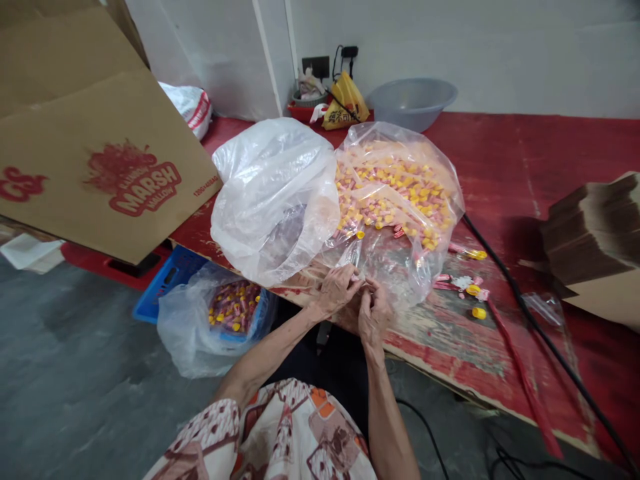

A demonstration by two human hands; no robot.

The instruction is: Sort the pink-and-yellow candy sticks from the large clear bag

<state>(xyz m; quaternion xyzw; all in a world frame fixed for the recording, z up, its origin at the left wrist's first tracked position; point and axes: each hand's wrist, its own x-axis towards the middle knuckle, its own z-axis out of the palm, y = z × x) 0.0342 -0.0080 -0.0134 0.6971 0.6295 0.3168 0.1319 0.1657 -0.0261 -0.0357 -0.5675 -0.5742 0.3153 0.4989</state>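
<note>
My left hand (338,291) and my right hand (374,312) are close together at the table's front edge, fingers bent and pinched. Whatever lies between the fingertips is too small and hidden to name. Just beyond them spreads the mouth of a clear plastic bag (400,143), full of small pink pieces with yellow caps (395,193). To its left a whitish plastic bag (273,167) stands puffed up, its opening towards me. Right of my hands, a few loose yellow caps (479,313) and pink wrapper scraps (443,283) lie on the worn wood.
A blue crate (165,277) lined with plastic holds similar pieces, low at the left. A large cardboard carton (100,133) leans above it. Along the right run a black cable (530,313) and stacked flat cardboard (590,233). A translucent basin (413,103) stands at the back.
</note>
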